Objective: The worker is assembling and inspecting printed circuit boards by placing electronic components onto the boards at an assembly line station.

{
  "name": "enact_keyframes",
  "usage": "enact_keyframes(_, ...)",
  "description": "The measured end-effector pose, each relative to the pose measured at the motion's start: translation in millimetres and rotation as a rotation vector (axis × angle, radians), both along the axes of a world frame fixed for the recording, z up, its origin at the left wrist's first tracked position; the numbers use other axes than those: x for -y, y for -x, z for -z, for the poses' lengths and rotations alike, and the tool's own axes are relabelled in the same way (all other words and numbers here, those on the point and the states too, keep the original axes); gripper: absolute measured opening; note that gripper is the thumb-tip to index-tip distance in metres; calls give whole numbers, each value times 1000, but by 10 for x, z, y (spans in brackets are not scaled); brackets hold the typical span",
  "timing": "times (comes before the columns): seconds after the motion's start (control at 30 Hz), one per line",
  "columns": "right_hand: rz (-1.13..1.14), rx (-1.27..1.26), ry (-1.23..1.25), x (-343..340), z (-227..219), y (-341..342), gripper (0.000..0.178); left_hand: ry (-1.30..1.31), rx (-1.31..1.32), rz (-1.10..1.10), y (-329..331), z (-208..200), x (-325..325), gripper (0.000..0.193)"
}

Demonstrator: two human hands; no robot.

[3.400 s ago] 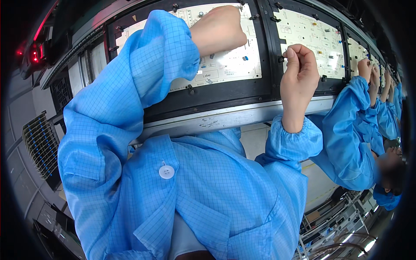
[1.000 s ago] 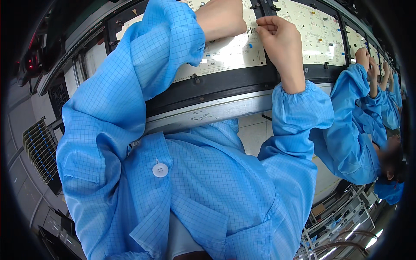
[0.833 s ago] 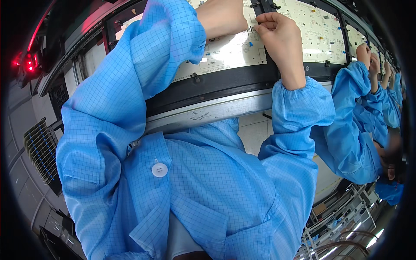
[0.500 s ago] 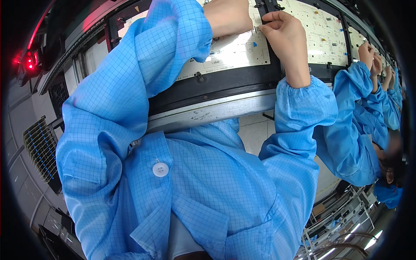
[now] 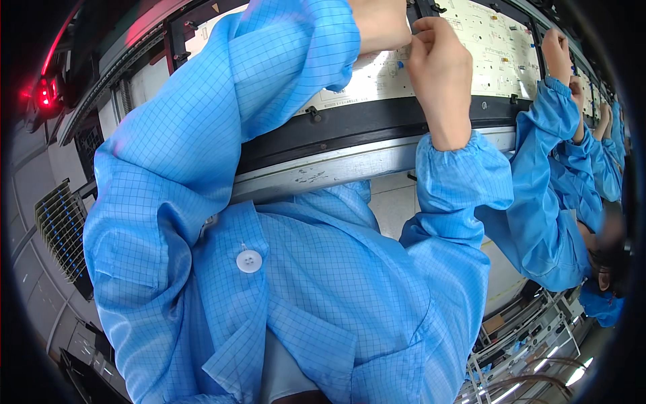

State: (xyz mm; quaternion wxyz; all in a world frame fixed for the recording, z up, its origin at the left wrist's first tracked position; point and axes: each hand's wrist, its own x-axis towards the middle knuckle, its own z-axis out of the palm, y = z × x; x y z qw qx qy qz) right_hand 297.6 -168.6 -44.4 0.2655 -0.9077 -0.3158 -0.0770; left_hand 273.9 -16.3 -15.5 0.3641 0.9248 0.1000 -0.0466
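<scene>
A pale circuit board (image 5: 369,86) with printed markings sits in a black frame (image 5: 363,118) at the top of the view. My left hand (image 5: 382,25) reaches over it; only the back of the hand and the wrist show, and its fingers are hidden. Beside it, above the board's right edge, is my right hand (image 5: 441,71). Its thumb and forefinger are pinched together close to the left hand, and whatever may be between them cannot be made out. A small blue component (image 5: 400,65) stands on the board just left of the right hand.
Another populated circuit board (image 5: 498,64) lies to the right. A metal rail (image 5: 323,173) runs along the near edge. Co-workers' hands (image 5: 557,57) and blue sleeves (image 5: 548,121) are close by on the right. Red lights (image 5: 46,94) glow at the far left, above a slotted rack (image 5: 64,232).
My left forearm and hand have shifted right. My right hand has drawn slightly nearer and left, its fingers now meeting the left hand's edge. A co-worker's hand on the right has risen.
</scene>
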Motion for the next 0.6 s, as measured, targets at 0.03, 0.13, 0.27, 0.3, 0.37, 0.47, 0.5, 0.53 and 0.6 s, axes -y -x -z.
enact_keyframes(0.03,41,-64,-108,17,-69,26,17,-4,18,4,-5,-18,20,30)
enact_keyframes(0.13,79,-168,-252,95,-146,85,16,-17,17,67,-86,86,3,28)
enact_keyframes(0.27,117,-117,-415,173,-171,192,15,61,67,6,-55,114,-5,26)
enact_keyframes(0.3,133,-119,-432,196,-158,221,14,17,32,54,-75,140,-28,26)
enact_keyframes(0.37,164,-113,-451,294,-141,266,14,-29,2,118,-105,84,8,26)
enact_keyframes(0.47,146,-188,-538,338,-131,311,13,116,-40,62,-58,-48,19,26)
enact_keyframes(0.5,134,-184,-508,343,-143,328,13,78,10,13,-53,5,45,25)
enact_keyframes(0.53,121,-181,-478,339,-148,342,13,39,59,-38,-50,55,66,25)
enact_keyframes(0.6,81,-189,-482,321,-141,379,13,62,96,-41,-75,122,92,25)
